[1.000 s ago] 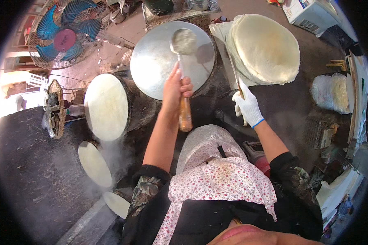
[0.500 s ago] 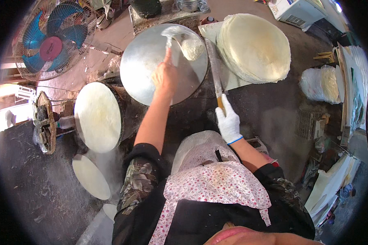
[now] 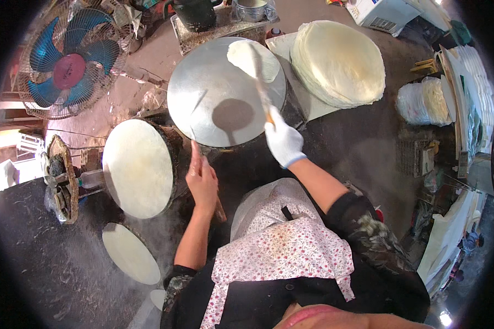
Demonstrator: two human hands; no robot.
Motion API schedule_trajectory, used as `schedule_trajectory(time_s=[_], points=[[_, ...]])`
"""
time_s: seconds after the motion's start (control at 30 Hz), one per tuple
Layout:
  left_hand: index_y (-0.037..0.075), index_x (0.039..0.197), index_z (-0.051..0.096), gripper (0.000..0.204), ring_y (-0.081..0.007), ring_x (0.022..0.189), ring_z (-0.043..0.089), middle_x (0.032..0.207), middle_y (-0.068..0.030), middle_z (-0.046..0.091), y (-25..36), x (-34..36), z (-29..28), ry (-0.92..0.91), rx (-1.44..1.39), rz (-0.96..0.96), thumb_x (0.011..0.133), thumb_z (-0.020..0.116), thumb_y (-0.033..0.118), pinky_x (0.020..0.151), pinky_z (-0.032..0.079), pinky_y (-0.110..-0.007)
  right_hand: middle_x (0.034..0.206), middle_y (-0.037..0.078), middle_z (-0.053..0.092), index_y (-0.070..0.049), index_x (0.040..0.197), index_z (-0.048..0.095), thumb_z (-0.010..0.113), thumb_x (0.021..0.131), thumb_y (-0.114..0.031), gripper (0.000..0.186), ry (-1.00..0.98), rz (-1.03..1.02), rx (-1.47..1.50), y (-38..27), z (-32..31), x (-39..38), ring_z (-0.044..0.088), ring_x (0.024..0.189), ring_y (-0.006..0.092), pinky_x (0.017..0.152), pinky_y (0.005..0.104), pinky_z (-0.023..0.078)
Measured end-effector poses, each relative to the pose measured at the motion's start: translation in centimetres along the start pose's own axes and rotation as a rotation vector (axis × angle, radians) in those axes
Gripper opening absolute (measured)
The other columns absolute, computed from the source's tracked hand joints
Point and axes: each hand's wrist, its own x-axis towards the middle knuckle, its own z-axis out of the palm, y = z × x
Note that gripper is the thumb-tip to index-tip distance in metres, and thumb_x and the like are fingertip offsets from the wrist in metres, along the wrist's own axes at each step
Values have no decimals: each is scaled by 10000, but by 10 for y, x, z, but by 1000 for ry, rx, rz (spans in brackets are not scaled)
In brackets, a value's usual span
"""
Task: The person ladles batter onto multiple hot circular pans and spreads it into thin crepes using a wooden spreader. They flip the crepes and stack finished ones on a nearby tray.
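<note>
In the head view, the left hand (image 3: 202, 183) has drawn back from over the round metal griddle (image 3: 195, 74) to its near left edge, closed around what looks like the ladle's wooden handle (image 3: 220, 210), forefinger pointing along it. The gloved right hand (image 3: 284, 140) has swung in from beside the pile of pale round sheets (image 3: 340, 63) and grips the long flat spatula (image 3: 257, 61), its blade now over the pale batter (image 3: 240, 56) at the griddle's far right. The batter, in the ladle half a second ago, is a small patch on the metal, so pouring seems done and spreading just starting. Motion blurs the blade, which also covers part of the patch; whether it touches the batter is hard to say. The ladle's bowl is lost against the glare, though a round shadow falls on the griddle. Steam veils the left floor, and a sleeve hides part of the lowest pale disc (image 3: 157, 298).
</note>
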Motion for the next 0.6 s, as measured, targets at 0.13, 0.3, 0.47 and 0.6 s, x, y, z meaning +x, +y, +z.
schedule_trajectory(time_s=[0.13,0.3,0.47,0.6], points=[[142,1640,405,561,-31,539,411,725,52,485,9,-35,2,-5,-37,19,1094,457,25,453,382,-232,1032,263,735,-226,1484,577,577,1000,-407,517,87,-69,-4,-3,-6,21,710,975,446,889,542,537],[110,1649,383,647,-21,566,398,745,61,456,8,-50,5,-20,40,59,1036,445,-85,492,375,-209,750,216,704,-227,1384,519,547,998,-349,405,135,67,-159,10,-13,33,698,708,463,678,614,510],[104,1631,418,607,-36,537,415,713,42,470,-1,-59,3,-49,-30,191,1045,453,-49,447,367,-217,749,209,703,-217,1376,539,550,999,-326,393,144,-199,13,1,-10,47,697,717,450,706,582,517],[46,1631,393,625,-42,487,420,692,39,470,0,-68,-2,18,21,204,1017,425,-65,411,338,-211,755,192,709,-221,1383,553,579,982,-297,409,226,-8,-177,8,-13,56,701,709,445,692,581,526]])
